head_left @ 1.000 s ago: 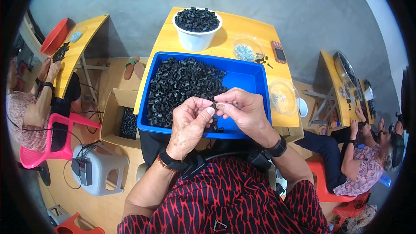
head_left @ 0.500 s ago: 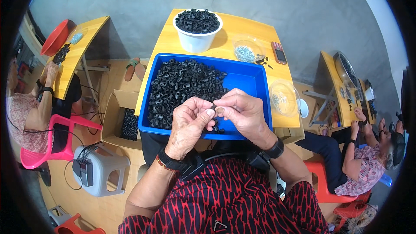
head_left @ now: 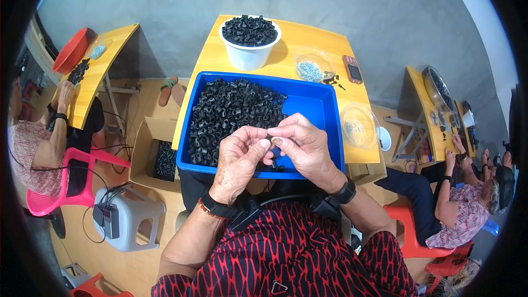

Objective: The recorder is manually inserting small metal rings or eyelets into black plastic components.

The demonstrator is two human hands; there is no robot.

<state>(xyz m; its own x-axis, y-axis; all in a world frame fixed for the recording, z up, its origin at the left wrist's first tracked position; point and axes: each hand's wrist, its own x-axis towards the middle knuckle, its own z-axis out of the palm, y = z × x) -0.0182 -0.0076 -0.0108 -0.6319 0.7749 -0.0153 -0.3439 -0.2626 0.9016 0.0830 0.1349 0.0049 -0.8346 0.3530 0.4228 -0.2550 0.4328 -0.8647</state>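
Over the front edge of the blue tray, my left hand and my right hand meet fingertip to fingertip. Both are closed in a pinch around a small black plastic part, mostly covered by the fingers. Whether a screw is in the pinch too cannot be seen. A heap of loose black plastic parts fills the tray's left and middle. A few more parts lie just under my hands, near the tray's front wall.
The yellow table bears a white bucket heaped with black parts, a clear dish of screws, another clear dish and a phone. A cardboard box stands at left. People sit at tables on both sides.
My hands stay pinched together at the same spot, with only a slight shift of the right fingers. The view has tilted slightly, so the table sits a little lower.
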